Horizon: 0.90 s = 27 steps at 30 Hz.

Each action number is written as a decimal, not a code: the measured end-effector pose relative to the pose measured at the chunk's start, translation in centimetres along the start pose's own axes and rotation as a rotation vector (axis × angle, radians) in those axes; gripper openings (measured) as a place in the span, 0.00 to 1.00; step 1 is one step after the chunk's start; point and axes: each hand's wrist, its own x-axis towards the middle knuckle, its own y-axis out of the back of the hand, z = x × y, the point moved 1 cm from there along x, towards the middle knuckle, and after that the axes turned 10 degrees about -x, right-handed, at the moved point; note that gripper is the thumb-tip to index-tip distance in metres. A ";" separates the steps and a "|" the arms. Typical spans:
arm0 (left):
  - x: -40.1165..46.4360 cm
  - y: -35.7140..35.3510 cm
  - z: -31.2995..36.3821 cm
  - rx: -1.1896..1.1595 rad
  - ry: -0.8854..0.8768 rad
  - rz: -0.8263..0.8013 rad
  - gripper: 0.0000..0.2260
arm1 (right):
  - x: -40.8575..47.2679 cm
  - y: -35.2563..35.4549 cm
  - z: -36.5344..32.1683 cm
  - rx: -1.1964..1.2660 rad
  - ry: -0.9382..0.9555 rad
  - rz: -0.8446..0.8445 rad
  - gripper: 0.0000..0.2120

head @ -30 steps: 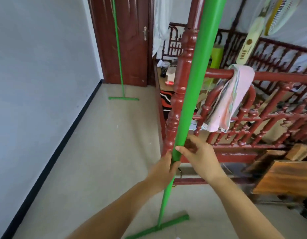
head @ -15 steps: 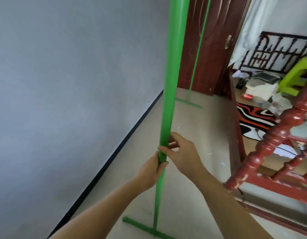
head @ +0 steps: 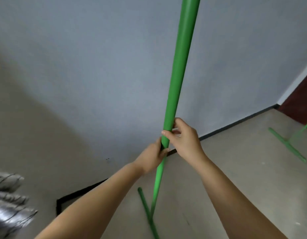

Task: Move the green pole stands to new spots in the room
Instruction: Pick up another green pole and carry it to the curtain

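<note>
Single head-worn wide-angle view, tilted, looking forward and down. Forearms enter from bottom edge, very near lens. Grey wall (head: 97, 66) fills upper frame; floor (head: 244, 161) lower right. No second view.

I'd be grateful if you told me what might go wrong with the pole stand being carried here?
Both hands, left and right, grip the pole stand close together, low on its long shaft, so the top may sway or tip. Its base bar is near the wall and could knock it. A second stand lies to the right and could be caught in passing.
</note>
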 end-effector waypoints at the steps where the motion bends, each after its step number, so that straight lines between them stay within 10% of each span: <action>1: -0.7 1.1 -0.5 -0.002 0.030 0.050 0.17 | 0.5 -1.1 -0.8 0.010 0.033 -0.029 0.08; 27: -22.2 26.0 -15.5 -0.105 0.321 0.700 0.12 | -1.4 -29.8 -26.1 0.103 0.369 -0.378 0.10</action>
